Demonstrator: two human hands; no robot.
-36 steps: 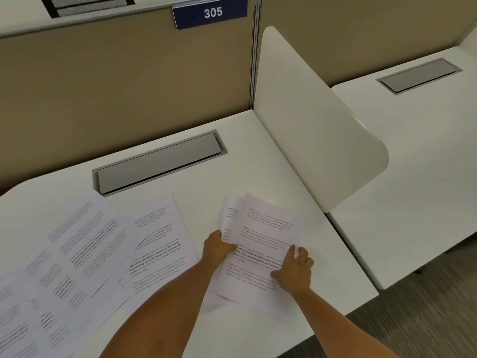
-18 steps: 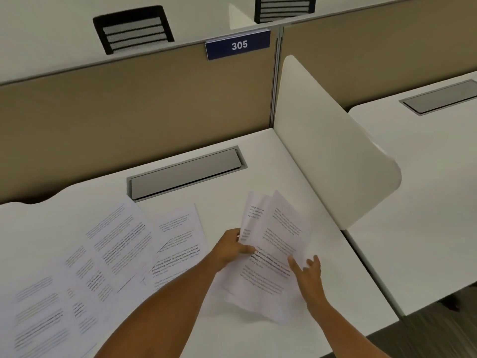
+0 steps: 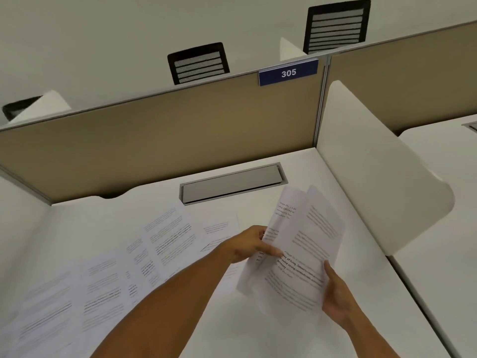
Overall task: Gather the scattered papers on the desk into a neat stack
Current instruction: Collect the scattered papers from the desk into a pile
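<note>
A loose bundle of printed papers [image 3: 307, 244] is lifted off the white desk [image 3: 232, 326], tilted up and fanned at its top. My left hand [image 3: 247, 245] grips the bundle's left edge with the thumb on the front sheet. My right hand [image 3: 335, 295] holds its lower right corner. Several more printed sheets [image 3: 108, 275] lie scattered and overlapping flat on the left half of the desk, from the middle out to the near left corner.
A grey cable flap [image 3: 232, 186] is set into the desk at the back. A tan partition [image 3: 154, 140] with a blue 305 sign [image 3: 288, 72] closes the rear. A white curved divider [image 3: 374, 174] stands along the right side, with a neighbouring desk [image 3: 444, 228] beyond.
The bundle lay on the desk under both hands a second ago; now it is raised and tilted upright between them. The view has tipped upward, showing more of the partition and chairs.
</note>
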